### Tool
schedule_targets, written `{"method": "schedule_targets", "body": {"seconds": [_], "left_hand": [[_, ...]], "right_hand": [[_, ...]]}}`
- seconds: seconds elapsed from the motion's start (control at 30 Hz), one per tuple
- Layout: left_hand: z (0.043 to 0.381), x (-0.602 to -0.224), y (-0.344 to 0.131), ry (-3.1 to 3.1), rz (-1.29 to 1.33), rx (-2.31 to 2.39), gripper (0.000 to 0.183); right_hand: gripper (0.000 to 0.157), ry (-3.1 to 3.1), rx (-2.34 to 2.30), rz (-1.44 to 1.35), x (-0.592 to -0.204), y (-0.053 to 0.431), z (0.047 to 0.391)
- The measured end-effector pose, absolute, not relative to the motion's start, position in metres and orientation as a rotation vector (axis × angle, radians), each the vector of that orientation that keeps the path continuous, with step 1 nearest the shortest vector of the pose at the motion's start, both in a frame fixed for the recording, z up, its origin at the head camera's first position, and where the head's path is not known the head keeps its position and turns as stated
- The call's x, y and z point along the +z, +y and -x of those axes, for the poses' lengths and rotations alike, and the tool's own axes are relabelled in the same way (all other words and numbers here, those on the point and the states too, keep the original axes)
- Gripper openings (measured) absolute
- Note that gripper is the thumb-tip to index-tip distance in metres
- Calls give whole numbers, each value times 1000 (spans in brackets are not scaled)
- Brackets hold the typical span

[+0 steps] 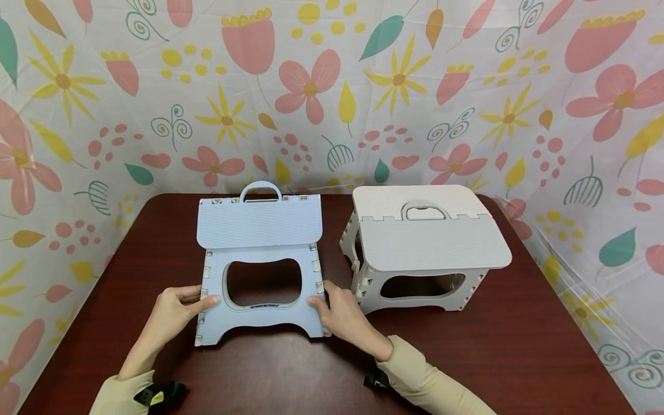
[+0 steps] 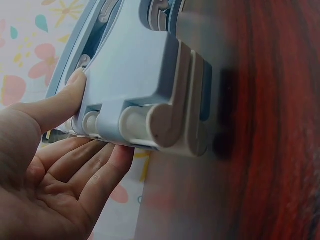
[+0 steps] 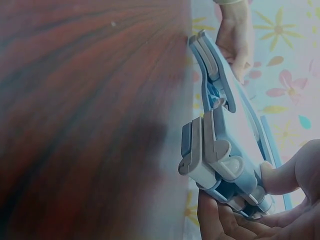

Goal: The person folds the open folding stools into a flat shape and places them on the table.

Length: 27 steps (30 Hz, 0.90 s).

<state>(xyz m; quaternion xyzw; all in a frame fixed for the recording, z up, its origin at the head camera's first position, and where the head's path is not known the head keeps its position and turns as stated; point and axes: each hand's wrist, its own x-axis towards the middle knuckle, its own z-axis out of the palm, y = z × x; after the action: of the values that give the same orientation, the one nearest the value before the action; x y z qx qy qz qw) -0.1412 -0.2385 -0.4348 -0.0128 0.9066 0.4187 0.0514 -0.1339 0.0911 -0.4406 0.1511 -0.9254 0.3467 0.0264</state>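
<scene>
A light-blue folding step stool (image 1: 259, 222) is folded nearly flat between both hands, handle toward the wall and feet toward the person. Its top panel bends over along a hinge, and an oval opening shows in the leg panel (image 1: 261, 317). My left hand (image 1: 173, 314) grips the left edge, thumb in front and fingers behind, as the left wrist view also shows (image 2: 65, 135). On the opposite edge, my right hand (image 1: 344, 314) pinches the hinged side the same way. In the right wrist view, the stool's feet (image 3: 200, 145) are close over the tabletop.
A white folding step stool (image 1: 430, 245) stands unfolded on the right, close beside the right hand. Both stools are at the dark red-brown wooden table (image 1: 290, 374). Flower-patterned cloth (image 1: 311, 132) hangs behind and along both sides.
</scene>
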Motion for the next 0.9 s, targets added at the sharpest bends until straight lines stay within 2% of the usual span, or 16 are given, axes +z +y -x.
{"method": "schedule_targets", "body": {"seconds": [0.37,0.9], "left_hand": [[143,-438,-240,2725,26,1317,57],[144,-441,-241,2694,31,1319,60]], "right_hand": [[33,-2884,1083,-469,-443,90,136],[32,-2897,1087,-484,-443,90,136]]}}
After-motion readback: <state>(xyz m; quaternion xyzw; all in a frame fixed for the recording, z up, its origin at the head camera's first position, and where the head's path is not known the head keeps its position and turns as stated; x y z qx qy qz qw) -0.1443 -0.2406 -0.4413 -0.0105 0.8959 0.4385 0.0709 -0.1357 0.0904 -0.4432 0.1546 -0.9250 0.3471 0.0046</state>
